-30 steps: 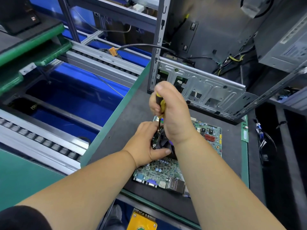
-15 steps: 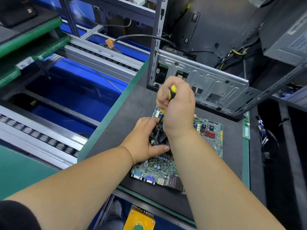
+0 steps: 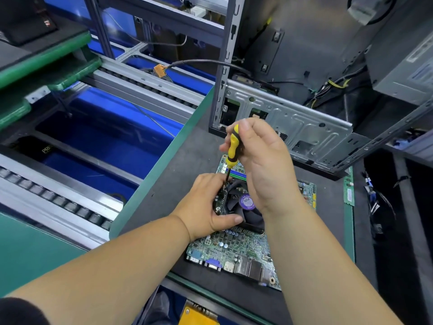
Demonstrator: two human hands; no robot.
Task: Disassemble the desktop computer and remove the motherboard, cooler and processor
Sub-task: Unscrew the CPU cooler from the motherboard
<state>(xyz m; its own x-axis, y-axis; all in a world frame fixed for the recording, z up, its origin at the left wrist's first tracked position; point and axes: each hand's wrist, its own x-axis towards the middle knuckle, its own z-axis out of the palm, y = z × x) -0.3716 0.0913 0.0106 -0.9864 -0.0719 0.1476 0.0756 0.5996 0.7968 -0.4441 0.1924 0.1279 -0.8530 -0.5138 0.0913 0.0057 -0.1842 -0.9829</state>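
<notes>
A green motherboard [image 3: 236, 252] lies flat on the dark mat of the workbench. On it sits a black cooler fan [image 3: 243, 202] with a purple centre label. My left hand [image 3: 206, 207] grips the cooler's left side, thumb along its near edge. My right hand [image 3: 262, 160] holds a yellow and black screwdriver [image 3: 233, 146] upright, its tip down at the cooler's far left corner screw. The processor is hidden under the cooler. The emptied grey computer case [image 3: 293, 123] stands open behind the board.
A power supply [image 3: 403, 66] and loose cables sit inside the case at the upper right. A green memory stick [image 3: 348, 193] lies on the mat's right edge. A roller conveyor with blue bins [image 3: 105, 137] runs along the left. A yellow box [image 3: 199, 315] is below the bench.
My right hand has risen slightly and shifted its grip, so more of the screwdriver handle shows. The left hand stays on the cooler. The camera view moved a little.
</notes>
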